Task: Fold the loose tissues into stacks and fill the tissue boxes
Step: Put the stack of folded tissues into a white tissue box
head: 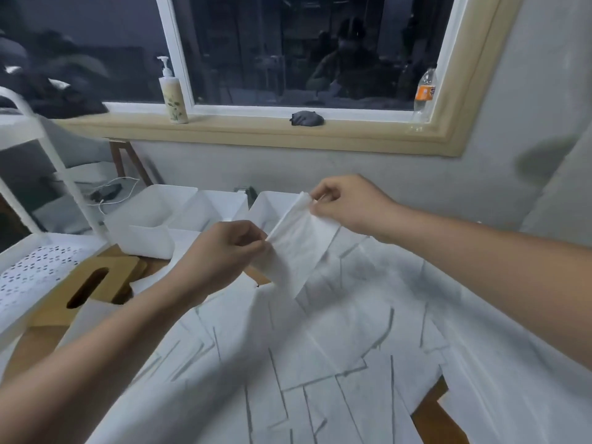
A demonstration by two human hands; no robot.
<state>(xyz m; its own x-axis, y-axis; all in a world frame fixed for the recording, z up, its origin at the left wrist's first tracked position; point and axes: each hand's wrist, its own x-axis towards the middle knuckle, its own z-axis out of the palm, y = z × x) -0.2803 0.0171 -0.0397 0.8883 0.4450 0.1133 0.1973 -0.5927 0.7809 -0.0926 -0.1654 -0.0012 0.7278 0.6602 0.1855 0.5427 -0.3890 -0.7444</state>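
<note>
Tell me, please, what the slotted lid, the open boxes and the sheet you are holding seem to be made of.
The slotted lid looks like wood or bamboo: matt tan, flat, round-cornered. The open boxes look like white plastic: smooth thin walls, rounded edges. The sheet, pinched between the left hand and the right hand, looks like tissue paper: white, limp, creased.

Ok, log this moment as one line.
phase: folding | tissue: held above pile | left hand: pinching it | right hand: pinching it
</note>
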